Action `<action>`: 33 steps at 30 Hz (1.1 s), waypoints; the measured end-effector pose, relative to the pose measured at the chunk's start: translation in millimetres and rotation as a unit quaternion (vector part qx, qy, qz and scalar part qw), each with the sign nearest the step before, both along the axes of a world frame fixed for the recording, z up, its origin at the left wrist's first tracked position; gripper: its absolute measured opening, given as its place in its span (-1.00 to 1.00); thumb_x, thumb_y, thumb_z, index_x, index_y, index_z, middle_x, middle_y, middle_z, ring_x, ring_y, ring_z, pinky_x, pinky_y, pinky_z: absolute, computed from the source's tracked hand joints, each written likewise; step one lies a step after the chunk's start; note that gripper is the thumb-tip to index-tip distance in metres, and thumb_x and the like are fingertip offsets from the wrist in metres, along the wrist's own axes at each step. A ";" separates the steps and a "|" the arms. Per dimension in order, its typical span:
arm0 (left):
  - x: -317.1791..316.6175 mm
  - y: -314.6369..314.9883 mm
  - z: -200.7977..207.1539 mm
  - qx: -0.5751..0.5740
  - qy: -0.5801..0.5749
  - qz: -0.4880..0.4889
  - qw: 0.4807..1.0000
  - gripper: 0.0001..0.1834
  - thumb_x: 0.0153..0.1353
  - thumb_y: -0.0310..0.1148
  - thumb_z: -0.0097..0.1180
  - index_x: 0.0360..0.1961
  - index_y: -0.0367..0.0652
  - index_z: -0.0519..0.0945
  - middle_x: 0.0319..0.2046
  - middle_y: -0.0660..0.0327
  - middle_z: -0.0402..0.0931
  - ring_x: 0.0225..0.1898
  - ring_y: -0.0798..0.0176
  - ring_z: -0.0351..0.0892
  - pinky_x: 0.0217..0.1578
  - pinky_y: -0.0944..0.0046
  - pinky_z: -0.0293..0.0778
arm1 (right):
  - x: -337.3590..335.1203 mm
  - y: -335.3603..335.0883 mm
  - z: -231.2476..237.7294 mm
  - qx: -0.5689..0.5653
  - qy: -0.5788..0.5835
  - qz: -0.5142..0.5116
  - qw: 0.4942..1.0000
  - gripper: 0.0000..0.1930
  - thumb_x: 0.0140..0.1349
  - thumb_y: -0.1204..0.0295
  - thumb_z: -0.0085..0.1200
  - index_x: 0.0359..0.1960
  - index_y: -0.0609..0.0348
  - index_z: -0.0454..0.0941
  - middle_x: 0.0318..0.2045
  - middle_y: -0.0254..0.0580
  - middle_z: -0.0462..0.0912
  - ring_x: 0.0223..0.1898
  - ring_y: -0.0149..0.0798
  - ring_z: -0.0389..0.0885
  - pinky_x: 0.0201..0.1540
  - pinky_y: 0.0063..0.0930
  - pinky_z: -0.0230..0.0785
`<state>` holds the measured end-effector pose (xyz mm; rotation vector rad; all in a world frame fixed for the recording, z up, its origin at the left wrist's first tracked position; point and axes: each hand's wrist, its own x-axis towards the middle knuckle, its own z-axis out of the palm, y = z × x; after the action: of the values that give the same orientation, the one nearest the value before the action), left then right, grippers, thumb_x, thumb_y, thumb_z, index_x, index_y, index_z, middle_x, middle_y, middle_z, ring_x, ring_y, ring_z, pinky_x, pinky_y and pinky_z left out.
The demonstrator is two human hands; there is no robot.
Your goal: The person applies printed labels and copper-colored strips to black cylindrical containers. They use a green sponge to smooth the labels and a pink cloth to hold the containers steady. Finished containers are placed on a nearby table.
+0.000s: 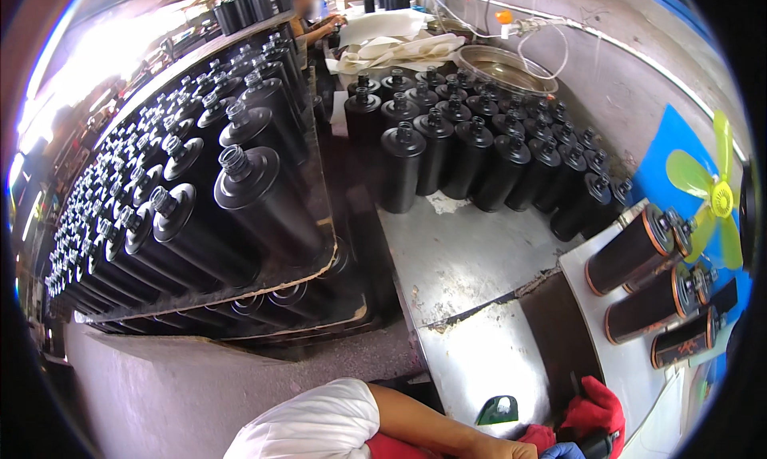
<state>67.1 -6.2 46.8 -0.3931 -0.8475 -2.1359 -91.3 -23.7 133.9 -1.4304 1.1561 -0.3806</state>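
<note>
Clearly, the nearest trouble sits at the lower edge, where the left hand (503,449) and the blue-gloved right hand (566,451) come close to a red cloth (595,407) and a dark object (598,445) lying against it; if that object is smooth, a loose hold through glove or cloth could let it slip. Whether the hands pinch, press or spread I cannot tell, since the frame cuts off their fingers. A careless elbow might also nudge the green item (499,411) on the metal table (447,267). At the right, the banded bottles (635,259) stand near a yellow-green fan (721,197), so a sleeve or stray cloth could catch the blades if they turn. Farther off, the black bottles (431,155) are packed tightly enough that one knock might topple neighbours, and the corner bottle (268,199) on the left-hand board (329,255) seems most exposed to a bump. As for what is obscure, the dark object's kind is unclear, the lower tier under the board is mostly shadowed, glare swallows the upper left, and the far co-worker (319,31) is too small to read.
</note>
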 end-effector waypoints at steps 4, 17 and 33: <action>-9.9 -7.7 -11.1 -0.093 -0.089 -0.015 0.992 -0.72 0.27 -0.47 -0.01 -0.02 -0.35 0.49 -0.27 0.13 0.52 -0.26 0.32 0.54 -0.24 0.40 0.43 | -7.2 5.7 -1.9 -0.058 0.020 -0.032 0.998 -0.95 0.14 0.55 0.10 -0.38 0.23 0.50 -0.44 -0.29 0.55 -0.38 -0.45 0.45 -0.29 -0.59 0.33; -74.2 3.5 23.8 -0.050 -0.227 0.111 0.966 0.13 0.17 0.29 -0.14 0.31 -0.05 -0.65 0.39 -0.04 -0.55 0.42 0.01 -0.44 0.33 -0.01 -0.34 | -71.6 39.9 -22.7 -0.467 0.213 -0.016 0.858 -0.76 0.06 0.32 0.23 -0.24 0.04 0.51 -0.44 -0.25 0.55 -0.55 -0.18 0.56 -0.57 -0.38 0.40; -82.0 -2.4 -9.6 -0.125 -0.324 0.341 0.874 -0.22 0.12 -0.55 0.09 0.32 -0.33 -0.03 0.28 -0.11 0.07 0.29 0.02 0.15 0.25 0.13 0.09 | -231.7 -6.2 -48.2 -0.373 0.398 -0.177 0.819 -0.72 0.07 0.32 0.17 -0.17 0.06 0.52 -0.28 -0.17 0.55 -0.36 -0.09 0.59 -0.28 -0.33 0.46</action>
<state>-14.9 -8.6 37.3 0.4877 -1.3952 -1.4714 -323.0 -30.0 85.6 -2.1638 2.1307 -0.5525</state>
